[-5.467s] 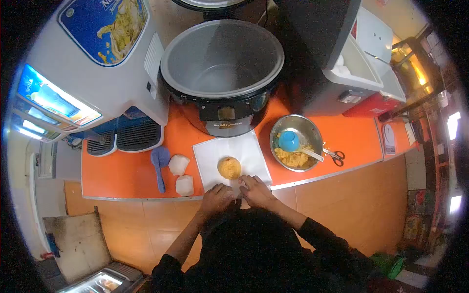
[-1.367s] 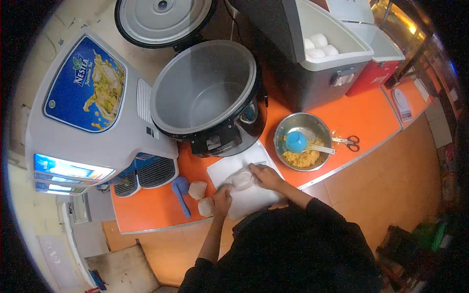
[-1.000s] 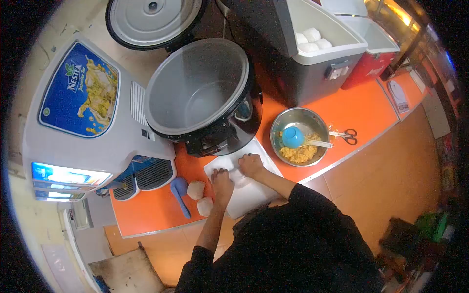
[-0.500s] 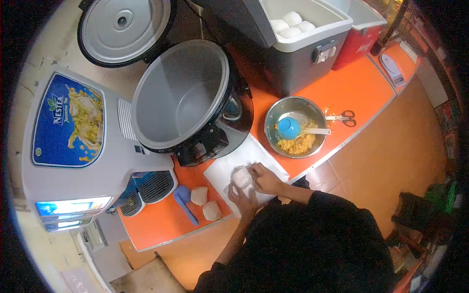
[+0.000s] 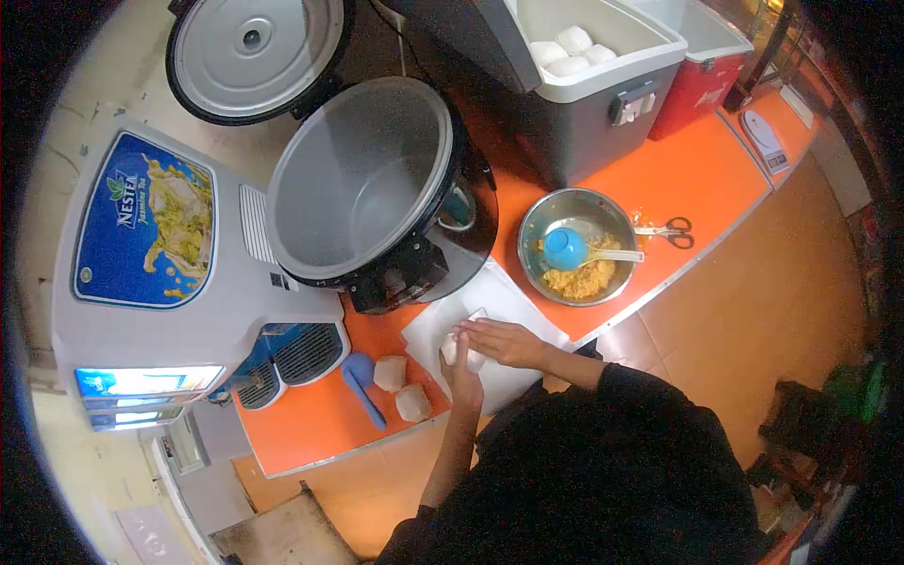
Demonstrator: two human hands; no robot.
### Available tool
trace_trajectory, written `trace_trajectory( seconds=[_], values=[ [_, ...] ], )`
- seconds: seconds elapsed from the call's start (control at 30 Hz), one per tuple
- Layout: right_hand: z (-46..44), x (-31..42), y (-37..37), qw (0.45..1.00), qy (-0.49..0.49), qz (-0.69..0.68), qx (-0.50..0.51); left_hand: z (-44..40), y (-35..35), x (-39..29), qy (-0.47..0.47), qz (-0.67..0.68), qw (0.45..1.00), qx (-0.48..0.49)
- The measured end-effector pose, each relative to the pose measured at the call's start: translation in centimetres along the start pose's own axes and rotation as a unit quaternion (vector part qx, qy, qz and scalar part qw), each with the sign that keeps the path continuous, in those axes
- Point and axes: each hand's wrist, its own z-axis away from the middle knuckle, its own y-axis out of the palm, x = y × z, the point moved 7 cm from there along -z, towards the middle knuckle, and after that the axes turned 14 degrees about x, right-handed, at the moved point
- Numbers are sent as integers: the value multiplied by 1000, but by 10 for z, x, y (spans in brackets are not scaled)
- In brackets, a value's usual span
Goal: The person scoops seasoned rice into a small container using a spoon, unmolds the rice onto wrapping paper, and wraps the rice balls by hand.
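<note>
A white paper-wrapped packet [image 5: 450, 349] sits between my hands, above a white sheet [image 5: 508, 301] on the orange counter. My left hand [image 5: 461, 379] cups it from the near side, thumb up. My right hand [image 5: 506, 344] presses over its right side with fingers stretched together across the paper. The fingers hide much of the packet, and what is inside cannot be seen. Left of the sheet lie two pale wrapped packets [image 5: 412, 403] and a blue rice paddle [image 5: 363, 388].
A large open cooker [image 5: 363, 179] stands behind the sheet, beside a drink dispenser [image 5: 207, 282]. To the right are a steel bowl [image 5: 530, 218] with orange-yellow shreds, a blue cup [image 5: 565, 249] and a white-handled utensil, plus scissors [image 5: 678, 232]. An open cooler [image 5: 603, 118] holds several white packets.
My right hand has gone from pinching the paper's edge to lying stretched over the packet. My left hand has turned upright around it. The view has shifted slightly.
</note>
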Motion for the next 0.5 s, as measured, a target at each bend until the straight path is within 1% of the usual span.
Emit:
trace_trajectory(
  seconds=[0.03, 0.07, 0.1, 0.13, 0.17, 0.2, 0.23, 0.27, 0.3, 0.33, 0.37, 0.4, 0.43, 0.47, 0.5],
  values=[
    [-1, 3, -1, 999, -17, 44, -8, -3, 2, -1, 1, 0, 1000, 0],
    [-1, 4, 4, 999, -18, 43, -8, -4, 2, 2, -17, 57, 998, -9],
    [-1, 1, 9, 1000, 12, 18, -21, -5, 3, 4, -32, 113, 993, -17],
    [-2, -1, 11, 999, 41, -8, -35, -4, 5, 1, -29, 114, 993, -18],
    [-2, 7, 14, 999, 38, -8, -35, 0, 18, -32, 118, -167, 978, 42],
    [-2, 3, 23, 990, 104, -90, -3, 2, 26, -38, 181, -308, 931, 80],
    [-2, -5, 31, 971, 168, -170, 29, 7, 34, -42, 256, -430, 860, 95],
    [-4, -6, 26, 945, 191, -263, 30, -6, 4, -20, 165, -166, 970, 64],
    [-5, -4, 22, 945, 189, -263, 32, -12, -12, 1, 110, -28, 992, 54],
    [-5, -4, 18, 938, 182, -294, 12, -13, -15, 9, 63, 117, 991, 23],
    [-6, -3, 16, 929, 174, -325, -8, -16, -12, 11, 37, 217, 975, 24],
    [-7, -1, 14, 930, 170, -327, -5, -18, -9, 14, 12, 315, 949, 24],
    [-7, 0, 17, 906, 186, -380, 17, -17, -1, 5, 18, 316, 948, 19],
    [-7, 1, 22, 879, 200, -431, 40, -16, 6, 1, 10, 363, 932, -9],
    [-7, 4, 22, 880, 192, -433, 46, -14, 8, -2, 5, 410, 911, -37]
  ],
)
